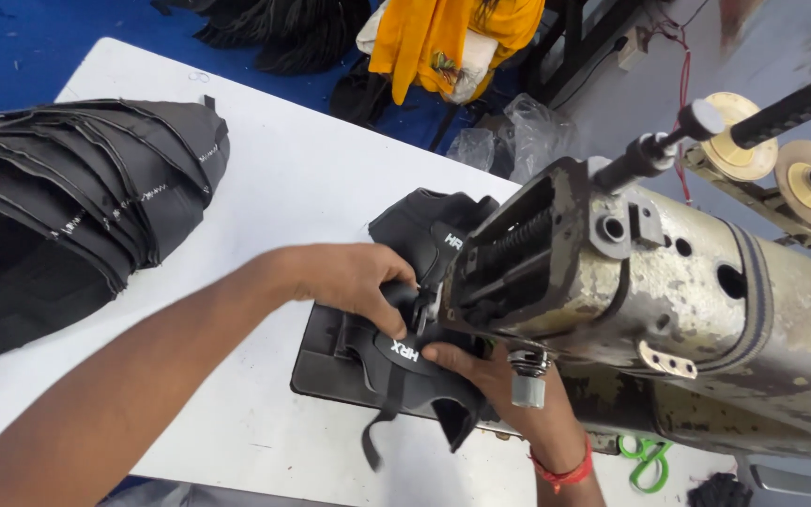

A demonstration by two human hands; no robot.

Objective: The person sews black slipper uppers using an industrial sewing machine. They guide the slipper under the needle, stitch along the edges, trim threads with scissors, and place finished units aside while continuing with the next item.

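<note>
A black shoe upper piece (421,246) with white lettering lies on the bed of a worn industrial sewing machine (668,291), under its needle head. My left hand (354,280) grips the piece from above, close to the needle area. My right hand (481,366) comes from below the machine arm and holds the piece's near edge with its fingers; a red thread band circles that wrist. A loose black strap (377,427) hangs off the piece toward me.
A stack of similar black pieces (68,207) rests on the white table (283,169) at the left. Thread spool holders (781,141) stand behind the machine. Green scissors (645,460) lie under the machine arm. Yellow cloth (443,38) and plastic bags sit beyond the table.
</note>
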